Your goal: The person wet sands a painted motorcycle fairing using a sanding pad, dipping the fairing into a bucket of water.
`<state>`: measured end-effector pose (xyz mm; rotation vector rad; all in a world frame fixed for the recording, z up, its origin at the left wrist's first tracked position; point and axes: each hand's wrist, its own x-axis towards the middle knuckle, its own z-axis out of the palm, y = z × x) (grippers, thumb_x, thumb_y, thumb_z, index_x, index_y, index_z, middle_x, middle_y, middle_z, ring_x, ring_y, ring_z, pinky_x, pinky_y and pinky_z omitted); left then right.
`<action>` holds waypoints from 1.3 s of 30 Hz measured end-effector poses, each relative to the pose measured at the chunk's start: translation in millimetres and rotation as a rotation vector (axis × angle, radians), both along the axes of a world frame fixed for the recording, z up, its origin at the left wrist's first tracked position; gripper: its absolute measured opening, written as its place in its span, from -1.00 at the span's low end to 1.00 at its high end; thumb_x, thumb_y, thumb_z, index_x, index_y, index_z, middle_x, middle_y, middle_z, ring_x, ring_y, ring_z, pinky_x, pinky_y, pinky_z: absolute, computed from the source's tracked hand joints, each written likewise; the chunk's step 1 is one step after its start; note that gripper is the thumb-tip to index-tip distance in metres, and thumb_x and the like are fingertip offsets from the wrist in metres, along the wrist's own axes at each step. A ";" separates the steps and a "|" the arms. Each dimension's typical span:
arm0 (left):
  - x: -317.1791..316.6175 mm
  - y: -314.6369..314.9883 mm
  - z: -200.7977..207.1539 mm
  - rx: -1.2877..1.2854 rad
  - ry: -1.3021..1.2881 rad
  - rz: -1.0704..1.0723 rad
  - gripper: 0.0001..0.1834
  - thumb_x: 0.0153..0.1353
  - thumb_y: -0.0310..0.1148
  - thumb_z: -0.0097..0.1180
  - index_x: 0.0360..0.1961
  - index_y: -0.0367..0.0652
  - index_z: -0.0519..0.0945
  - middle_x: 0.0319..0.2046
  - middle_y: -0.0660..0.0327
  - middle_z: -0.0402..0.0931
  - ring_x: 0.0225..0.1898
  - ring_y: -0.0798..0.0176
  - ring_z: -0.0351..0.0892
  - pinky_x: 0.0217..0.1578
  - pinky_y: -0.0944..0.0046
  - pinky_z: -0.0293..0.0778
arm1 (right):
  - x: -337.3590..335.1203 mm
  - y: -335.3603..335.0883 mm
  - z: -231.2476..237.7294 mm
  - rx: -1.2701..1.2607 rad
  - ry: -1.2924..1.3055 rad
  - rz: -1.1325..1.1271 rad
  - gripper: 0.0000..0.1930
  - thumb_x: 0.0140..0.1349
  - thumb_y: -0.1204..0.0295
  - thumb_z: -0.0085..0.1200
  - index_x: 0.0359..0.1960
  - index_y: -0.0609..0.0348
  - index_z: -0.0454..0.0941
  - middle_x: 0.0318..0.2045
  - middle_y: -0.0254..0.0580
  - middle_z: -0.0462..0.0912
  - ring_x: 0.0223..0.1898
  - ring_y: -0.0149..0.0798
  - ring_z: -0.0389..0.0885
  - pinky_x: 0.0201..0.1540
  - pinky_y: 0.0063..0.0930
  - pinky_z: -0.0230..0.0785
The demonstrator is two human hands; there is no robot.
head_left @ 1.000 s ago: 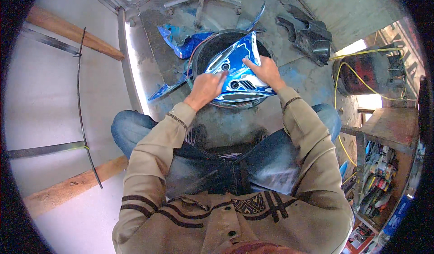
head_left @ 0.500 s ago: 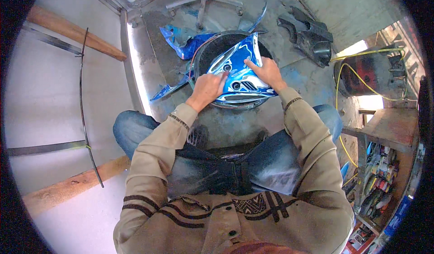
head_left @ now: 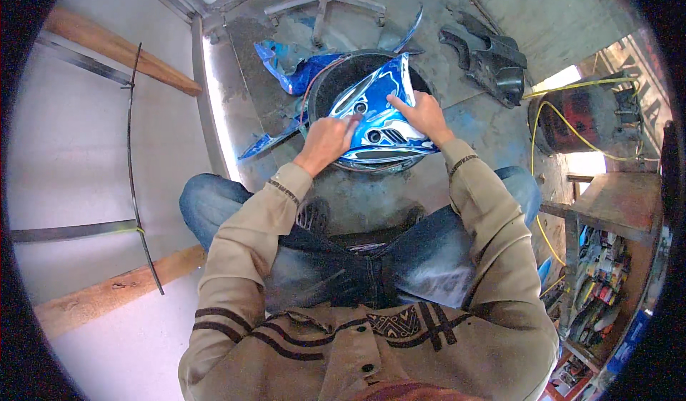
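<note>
A shiny blue and white panel [head_left: 382,115] is held over a round black tub [head_left: 325,87] on the floor [head_left: 357,194]. It is gripped on its left side by the left hand [head_left: 329,142] and on its right side by the right hand [head_left: 427,119]. The fingers of both hands are bent around the panel, with a thumb laid on top at each side. Most of the other fingers are hidden, so how they are placed underneath cannot be told. Whether the tub's rim is touched by the panel cannot be told either. Two round holes and some slots can be seen in the panel.

Just left of the tub, a bent blue piece [head_left: 311,72] is seen on the floor, and a thin blue piece [head_left: 271,141] is seen nearer the wall. Past the tub, a chair base [head_left: 323,8] can be seen. To the right, a black plastic part [head_left: 493,58] is laid on the floor. Farther right, a dark drum [head_left: 572,122] is crossed by a yellow hose [head_left: 579,135].
</note>
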<state>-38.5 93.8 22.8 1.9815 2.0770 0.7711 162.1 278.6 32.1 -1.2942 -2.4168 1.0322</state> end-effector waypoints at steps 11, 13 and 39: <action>15.3 -0.3 -3.1 -0.009 0.023 0.109 -0.70 0.47 -0.21 0.05 -0.03 -0.14 0.72 -0.52 -0.16 0.63 -0.50 -0.19 0.66 -0.44 -0.19 0.53 | -1.2 -3.4 3.6 0.003 -0.021 -0.022 -0.32 0.23 -0.29 0.18 -0.17 0.18 0.78 -0.27 0.23 0.76 -0.17 0.23 0.75 0.00 0.04 0.54; 14.4 -3.0 -3.0 0.025 0.011 0.102 -0.70 0.47 -0.22 0.05 -0.05 -0.18 0.72 -0.53 -0.16 0.63 -0.48 -0.20 0.67 -0.42 -0.18 0.55 | -1.1 -3.6 5.4 -0.011 -0.034 -0.019 -0.32 0.22 -0.29 0.18 -0.17 0.19 0.78 -0.26 0.23 0.76 -0.16 0.22 0.76 0.01 0.04 0.54; 19.3 -0.5 4.4 -0.004 0.048 0.068 -0.71 0.45 -0.24 0.08 -0.04 -0.18 0.72 -0.50 -0.12 0.65 -0.50 -0.20 0.68 -0.44 -0.15 0.56 | 2.2 1.8 -7.5 0.016 -0.006 -0.026 -0.27 0.20 -0.31 0.19 -0.22 0.27 0.77 -0.27 0.26 0.76 -0.16 0.25 0.75 0.00 0.06 0.53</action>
